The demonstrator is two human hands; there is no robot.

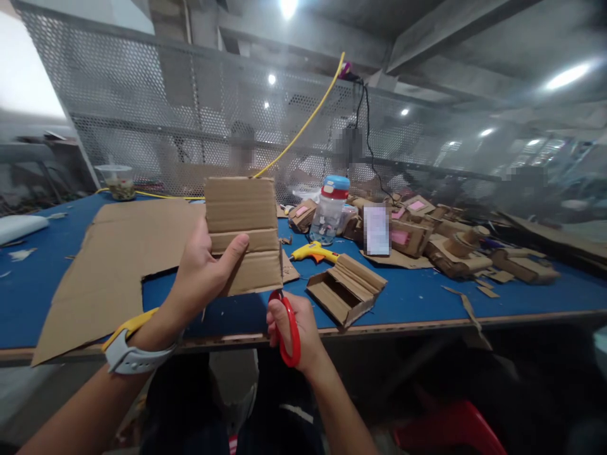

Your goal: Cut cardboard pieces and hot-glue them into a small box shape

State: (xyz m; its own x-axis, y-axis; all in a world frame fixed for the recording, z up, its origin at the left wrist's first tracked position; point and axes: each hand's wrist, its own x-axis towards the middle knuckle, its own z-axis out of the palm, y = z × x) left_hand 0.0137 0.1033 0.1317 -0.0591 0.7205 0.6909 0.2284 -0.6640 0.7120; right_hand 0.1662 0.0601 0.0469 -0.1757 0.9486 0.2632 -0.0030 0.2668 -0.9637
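Observation:
My left hand [202, 272] grips a creased rectangular cardboard piece [243, 218], held upright above the table's near edge, thumb across its front. My right hand [296, 332] is closed round the red handles of a pair of scissors [288, 328], just under the piece's lower right corner; the blades are hidden behind the cardboard. A white and yellow watch [130, 351] sits on my left wrist.
A large cut cardboard sheet [109, 265] lies on the blue table [427, 294]. Nearby are an open cardboard box [345, 291], a yellow glue gun [313, 253], a clear bottle with a red and blue lid [330, 212] and several cardboard models [455, 246]. People sit behind the mesh screen [190, 126].

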